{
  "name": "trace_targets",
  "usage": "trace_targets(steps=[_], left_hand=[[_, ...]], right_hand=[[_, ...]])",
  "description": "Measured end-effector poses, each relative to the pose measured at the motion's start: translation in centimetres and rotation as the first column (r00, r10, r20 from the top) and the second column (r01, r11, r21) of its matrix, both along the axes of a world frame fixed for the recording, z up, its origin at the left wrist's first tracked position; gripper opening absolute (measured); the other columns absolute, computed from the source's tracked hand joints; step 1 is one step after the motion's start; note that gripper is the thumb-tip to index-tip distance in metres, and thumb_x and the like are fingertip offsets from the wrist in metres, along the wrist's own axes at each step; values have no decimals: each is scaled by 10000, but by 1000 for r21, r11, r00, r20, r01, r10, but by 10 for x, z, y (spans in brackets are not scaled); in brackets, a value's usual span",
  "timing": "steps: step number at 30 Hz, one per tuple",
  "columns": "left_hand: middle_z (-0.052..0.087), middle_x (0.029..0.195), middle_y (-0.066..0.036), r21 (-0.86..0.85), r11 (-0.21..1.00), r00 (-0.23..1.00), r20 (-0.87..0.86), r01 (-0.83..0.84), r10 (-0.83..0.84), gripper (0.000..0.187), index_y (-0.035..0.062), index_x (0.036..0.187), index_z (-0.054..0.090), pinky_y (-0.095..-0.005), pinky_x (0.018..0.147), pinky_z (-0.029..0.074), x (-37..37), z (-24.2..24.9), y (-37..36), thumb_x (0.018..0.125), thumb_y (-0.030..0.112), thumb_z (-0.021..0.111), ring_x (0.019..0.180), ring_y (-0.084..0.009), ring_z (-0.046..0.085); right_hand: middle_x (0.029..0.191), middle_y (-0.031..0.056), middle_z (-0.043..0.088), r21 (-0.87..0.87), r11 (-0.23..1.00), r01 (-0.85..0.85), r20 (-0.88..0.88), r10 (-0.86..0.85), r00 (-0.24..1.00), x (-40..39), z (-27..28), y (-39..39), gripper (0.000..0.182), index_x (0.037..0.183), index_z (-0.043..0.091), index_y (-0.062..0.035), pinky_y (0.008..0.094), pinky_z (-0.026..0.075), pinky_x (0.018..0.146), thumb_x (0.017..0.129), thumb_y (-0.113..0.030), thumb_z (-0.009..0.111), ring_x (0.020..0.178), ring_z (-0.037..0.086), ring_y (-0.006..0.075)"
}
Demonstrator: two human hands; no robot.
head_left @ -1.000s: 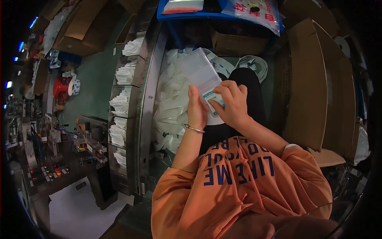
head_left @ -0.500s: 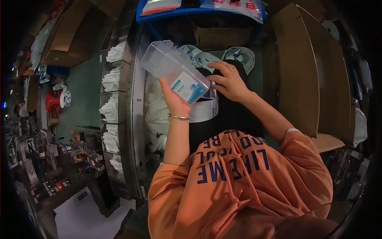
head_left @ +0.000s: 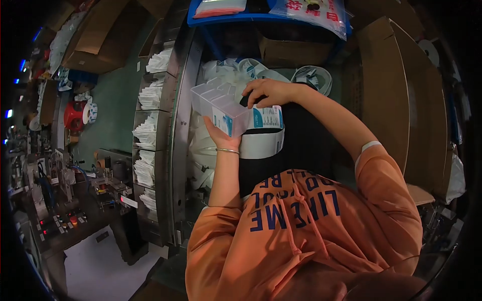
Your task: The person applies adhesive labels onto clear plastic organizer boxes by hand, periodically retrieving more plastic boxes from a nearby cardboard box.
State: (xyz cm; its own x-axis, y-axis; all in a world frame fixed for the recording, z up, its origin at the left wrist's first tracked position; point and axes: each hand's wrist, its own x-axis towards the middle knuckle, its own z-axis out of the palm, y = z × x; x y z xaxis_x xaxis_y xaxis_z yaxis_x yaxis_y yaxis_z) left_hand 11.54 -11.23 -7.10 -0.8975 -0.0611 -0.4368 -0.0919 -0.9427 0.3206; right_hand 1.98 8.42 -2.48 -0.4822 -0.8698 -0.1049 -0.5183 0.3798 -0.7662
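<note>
- The left hand [head_left: 221, 134] has its grip clamped around the lower end of a clear plastic box [head_left: 210, 103], palm beneath it, holding it tilted above the lap.
- The box carries a white and teal label [head_left: 222, 120] on the side facing the person.
- The right hand [head_left: 268, 93] hangs with bent fingers just beside the box, above a roll of labels; from here I cannot tell whether its grip is apart or together, or whether it pinches anything.
- That roll of labels [head_left: 262, 145] sits on the dark trousers [head_left: 309, 135], its printed side in teal showing below the right hand.
- A metal bracelet [head_left: 227, 150] circles the left wrist, and both arms come out of an orange hoodie [head_left: 301, 236].
- White plastic sheets [head_left: 198, 138] lie heaped to the left of the lap.
- Beyond them, past a metal rail, a rack holds bundles of white packets [head_left: 145, 131].
- Ahead, a blue desk [head_left: 236, 19] bears a plastic bag [head_left: 314, 20] with red characters.
- A tall cardboard box [head_left: 384, 95] stands open to the right.
</note>
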Motion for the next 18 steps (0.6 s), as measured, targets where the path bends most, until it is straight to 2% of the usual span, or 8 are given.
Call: trace_targets(steps=[4, 8, 10, 12, 13, 16, 17, 18], left_hand=[[491, 1281, -95, -12, 999, 999, 29, -30, 30, 588, 117, 1344, 391, -448, 982, 388, -1, 1, 1, 940, 527, 271, 1156, -283, 482], [501, 1264, -96, -8, 1000, 1000, 9, -23, 23, 599, 103, 1326, 406, -441, 978, 389, 0, -3, 1, 936, 540, 282, 1151, -284, 485], [504, 1258, -95, -21, 999, 1000, -5, -31, 30, 606, 95, 1319, 412, -439, 978, 388, 2, 1, 3, 933, 546, 292, 1150, -285, 485], [510, 1247, -94, -76, 997, 999, 30, -27, 29, 643, 83, 1305, 423, -438, 958, 406, 2, 9, 4, 913, 583, 325, 1135, -284, 497], [510, 1247, -94, -66, 997, 998, 27, -48, 50, 643, 83, 1305, 423, -438, 958, 406, 2, 15, 4, 913, 583, 325, 1135, -284, 497], [516, 1234, -104, -157, 987, 999, 34, 30, -25, 692, 75, 1313, 407, -439, 935, 427, 4, 23, 7, 890, 619, 357, 1132, -281, 503], [517, 1240, -101, -182, 982, 998, 46, 55, -48, 666, 83, 1309, 414, -424, 932, 437, 2, 24, 7, 896, 602, 371, 1129, -273, 513], [518, 1247, -99, -210, 974, 995, 59, 85, -75, 640, 91, 1306, 421, -408, 929, 448, 0, 25, 7, 901, 585, 386, 1127, -264, 522]], right_hand=[[1186, 82, 557, -12, 999, -34, -96, 33, 995, 0, 2, -7, 187, 917, 667, -94, 399, 332, 1017, 730, -96, 655, 1177, 460, 287], [1137, 72, 571, -101, 995, -10, -141, -4, 990, 11, -1, -1, 130, 839, 653, -69, 388, 362, 975, 710, -61, 663, 1132, 493, 275], [1123, 74, 572, -297, 954, 41, -294, -132, 947, 30, 3, 11, 110, 799, 645, -55, 392, 377, 963, 700, -6, 655, 1123, 501, 281], [1118, 91, 566, -455, 881, 129, -213, -248, 945, 54, 4, 37, 121, 774, 638, -40, 399, 384, 963, 685, 40, 653, 1133, 496, 292], [1120, 97, 569, -517, 824, 231, -104, -329, 939, 65, 0, 54, 121, 786, 641, -35, 382, 377, 965, 696, 46, 649, 1128, 498, 285], [1140, 120, 565, -604, 535, 590, 318, -517, 794, 102, -21, 97, 83, 816, 632, -21, 374, 357, 986, 753, 34, 637, 1145, 488, 262], [1140, 120, 565, -601, 536, 593, 318, -520, 793, 112, -23, 107, 83, 816, 632, -21, 374, 357, 986, 753, 34, 637, 1145, 488, 262], [1130, 123, 569, -639, 416, 647, 408, -529, 744, 121, -21, 111, 78, 838, 625, -24, 380, 355, 994, 777, 23, 622, 1143, 490, 259]])
